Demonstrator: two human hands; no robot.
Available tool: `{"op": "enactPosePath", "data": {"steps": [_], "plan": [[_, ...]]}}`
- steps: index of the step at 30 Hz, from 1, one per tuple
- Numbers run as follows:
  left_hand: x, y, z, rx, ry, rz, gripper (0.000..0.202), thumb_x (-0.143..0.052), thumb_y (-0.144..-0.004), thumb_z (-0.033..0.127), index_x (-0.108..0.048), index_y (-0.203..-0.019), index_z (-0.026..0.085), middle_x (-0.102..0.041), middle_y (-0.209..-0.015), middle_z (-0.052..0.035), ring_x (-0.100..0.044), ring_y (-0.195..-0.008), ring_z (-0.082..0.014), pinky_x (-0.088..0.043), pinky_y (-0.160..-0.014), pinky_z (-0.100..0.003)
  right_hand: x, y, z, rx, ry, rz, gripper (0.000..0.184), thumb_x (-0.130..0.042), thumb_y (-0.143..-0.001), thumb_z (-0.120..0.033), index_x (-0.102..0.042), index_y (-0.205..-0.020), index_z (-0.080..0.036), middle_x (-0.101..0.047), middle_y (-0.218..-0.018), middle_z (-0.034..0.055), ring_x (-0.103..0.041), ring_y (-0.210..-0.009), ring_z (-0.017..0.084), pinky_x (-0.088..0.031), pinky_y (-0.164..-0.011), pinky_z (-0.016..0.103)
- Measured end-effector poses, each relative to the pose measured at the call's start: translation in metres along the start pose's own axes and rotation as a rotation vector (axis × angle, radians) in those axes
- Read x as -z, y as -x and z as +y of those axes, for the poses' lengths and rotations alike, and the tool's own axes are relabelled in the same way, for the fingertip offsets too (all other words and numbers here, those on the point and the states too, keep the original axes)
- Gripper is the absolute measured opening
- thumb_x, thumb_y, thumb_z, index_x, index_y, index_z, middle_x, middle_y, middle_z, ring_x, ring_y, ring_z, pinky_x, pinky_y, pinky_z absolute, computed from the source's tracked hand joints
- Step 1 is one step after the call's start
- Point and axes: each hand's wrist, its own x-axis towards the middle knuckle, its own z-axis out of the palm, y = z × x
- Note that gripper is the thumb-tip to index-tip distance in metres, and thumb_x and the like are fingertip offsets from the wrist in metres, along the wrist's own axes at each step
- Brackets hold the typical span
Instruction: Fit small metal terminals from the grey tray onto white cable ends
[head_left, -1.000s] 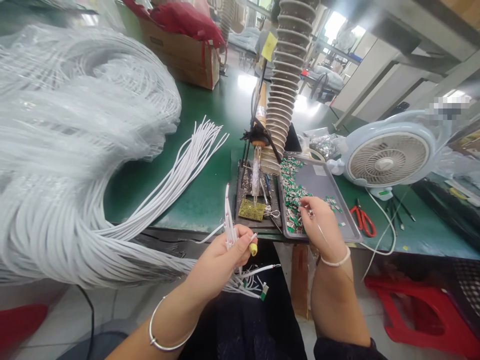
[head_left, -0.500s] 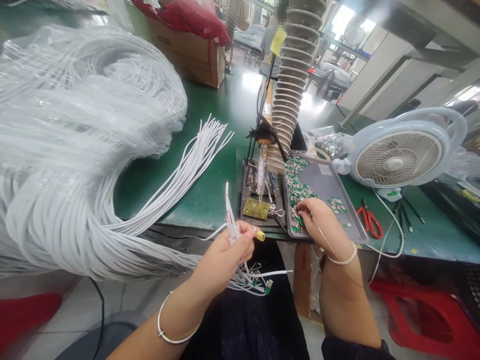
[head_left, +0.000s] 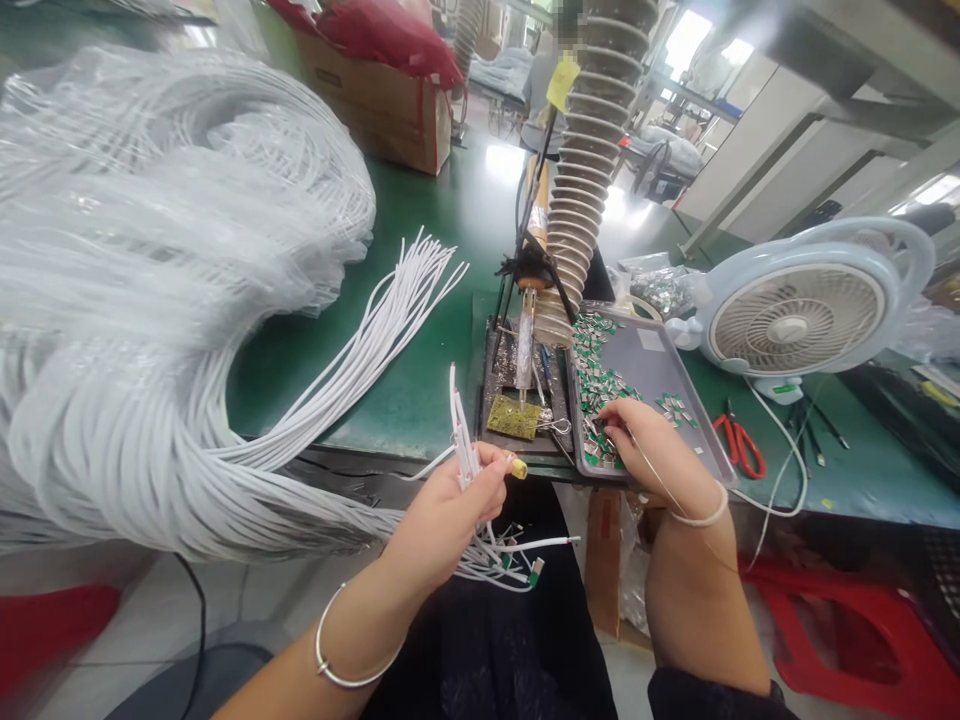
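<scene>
My left hand (head_left: 454, 510) is closed around a bunch of white cables (head_left: 466, 455), whose stripped ends point up past the fingers. A yellow cover (head_left: 519, 468) sits on one fingertip. Below that hand hang more cable ends, one bearing a small green-and-silver connector (head_left: 536, 572). My right hand (head_left: 649, 450) reaches over the near left part of a grey tray (head_left: 645, 345), fingers pinched among loose connectors (head_left: 592, 385). A thin pale wire (head_left: 660, 480) runs from its fingers over the wrist. What the fingertips pinch is hidden.
Between the hands and duct (head_left: 581, 170) stands a soldering iron (head_left: 527, 330), tip down over a yellow sponge (head_left: 513, 417). Bundled white cables (head_left: 135, 250) cover the left side. On the right are a fan (head_left: 795, 310) and red-handled pliers (head_left: 742, 445).
My right hand has shifted slightly right, still with its fingertips at the connectors in the tray. The left hand and its cables have barely moved.
</scene>
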Motion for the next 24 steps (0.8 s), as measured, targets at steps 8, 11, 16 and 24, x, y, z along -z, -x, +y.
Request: {"op": "enactPosePath", "data": {"steps": [8,11,16,24], "plan": [[-0.001,0.0,0.001,-0.003,-0.017,0.005,0.023,-0.061,-0.078,0.037,-0.057,-0.077,0.014,-0.031,-0.052,0.0083,-0.024,-0.049,-0.0063,-0.018,-0.047,-0.023,0.003,0.003,0.003,0.021,0.025,-0.024,0.017,-0.044,-0.077,-0.013,-0.057,-0.086,-0.018,-0.062,-0.079,0.0047,-0.056,-0.075,0.018,-0.043,-0.069,0.03],[0.0,0.0,0.001,0.002,-0.026,0.007,0.024,-0.061,-0.078,0.038,-0.057,-0.077,0.014,-0.03,-0.052,0.0084,-0.024,-0.049,-0.0066,-0.018,-0.047,-0.023,0.004,0.003,0.003,0.024,0.057,-0.032,0.018,-0.043,-0.077,-0.012,-0.057,-0.086,-0.018,-0.062,-0.081,0.0054,-0.056,-0.077,0.018,-0.043,-0.071,0.031],[0.0,-0.001,0.0,0.011,-0.024,0.008,0.024,-0.062,-0.077,0.039,-0.055,-0.075,0.015,-0.03,-0.052,0.0082,-0.024,-0.049,-0.0071,-0.018,-0.047,-0.023,0.004,0.002,0.004,0.022,0.001,-0.049,0.017,-0.042,-0.078,-0.014,-0.057,-0.084,-0.019,-0.062,-0.074,0.0023,-0.056,-0.069,0.016,-0.043,-0.065,0.028],[0.001,-0.001,-0.002,0.012,-0.021,0.007,0.022,-0.062,-0.078,0.036,-0.054,-0.076,0.015,-0.031,-0.052,0.0085,-0.025,-0.049,-0.0066,-0.019,-0.047,-0.023,0.003,0.001,-0.008,-0.092,-0.068,-0.01,0.01,-0.049,-0.08,-0.027,-0.057,-0.079,-0.02,-0.061,-0.066,-0.0001,-0.055,-0.063,0.015,-0.041,-0.061,0.028]]}}
